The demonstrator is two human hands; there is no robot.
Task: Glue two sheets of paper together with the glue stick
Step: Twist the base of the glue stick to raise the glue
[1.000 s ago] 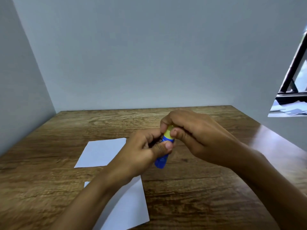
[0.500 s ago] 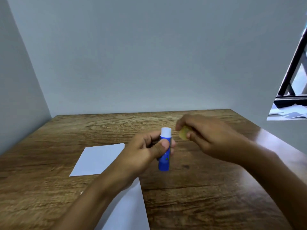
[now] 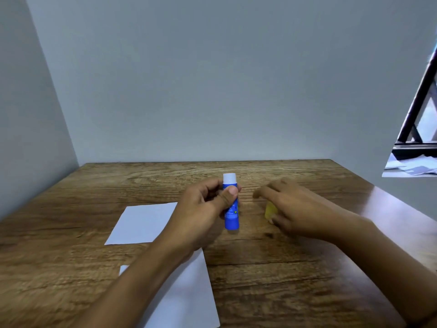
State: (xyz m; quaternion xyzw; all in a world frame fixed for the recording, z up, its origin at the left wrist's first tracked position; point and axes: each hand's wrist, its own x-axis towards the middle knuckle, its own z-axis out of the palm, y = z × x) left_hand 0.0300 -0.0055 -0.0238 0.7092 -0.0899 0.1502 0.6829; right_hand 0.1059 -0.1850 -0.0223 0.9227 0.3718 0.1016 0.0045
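Two paper sheets (image 3: 144,222) on wooden table (image 3: 307,268)

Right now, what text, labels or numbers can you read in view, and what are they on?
No text is legible.
Blue glue stick, held upright in the left hand: small pale print and a tiny heart mark, too blurred to read.
Both paper sheets: blank.
Yellow cap at the right hand: no print visible.

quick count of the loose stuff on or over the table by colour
white: 2, the far sheet and the near sheet
blue: 1, the glue stick in the left hand
yellow: 1, the cap under the right hand
total: 4
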